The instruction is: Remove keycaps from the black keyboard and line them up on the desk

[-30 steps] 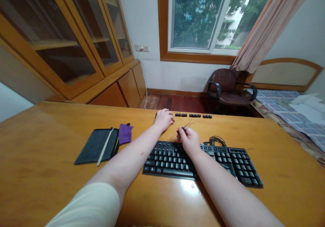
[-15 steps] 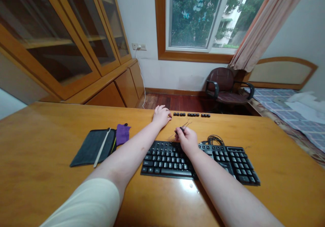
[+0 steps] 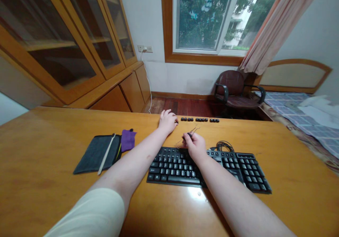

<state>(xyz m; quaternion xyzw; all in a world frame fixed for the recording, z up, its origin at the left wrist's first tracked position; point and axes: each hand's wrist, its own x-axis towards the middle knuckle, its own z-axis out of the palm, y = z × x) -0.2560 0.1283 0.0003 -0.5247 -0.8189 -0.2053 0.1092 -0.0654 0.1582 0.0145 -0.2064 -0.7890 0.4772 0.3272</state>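
Note:
At the table's far edge, my left hand (image 3: 167, 121) has its fingertips closed on a small black keycap (image 3: 176, 122), at the left end of a row of keycaps (image 3: 201, 119) set out in groups. My right hand (image 3: 195, 146) grips a keycap puller (image 3: 189, 135) by its dark handle, with thin wire loops sticking out at both ends. This hand hovers over the upper middle of a black keyboard (image 3: 174, 166) and hides part of it. Some of the keyboard's top row is covered by my right hand.
Left of my left forearm lie a dark pouch (image 3: 90, 154), a pale thin stick (image 3: 106, 154) across it, and a purple cloth (image 3: 128, 140). A coiled black cable (image 3: 225, 146) sits behind the keyboard. Beyond the table (image 3: 47, 138) stands a chair (image 3: 233, 88).
My left hand has shifted very slightly left, and the black keycap at its fingertips shows more plainly. My right hand and the puller have stayed put.

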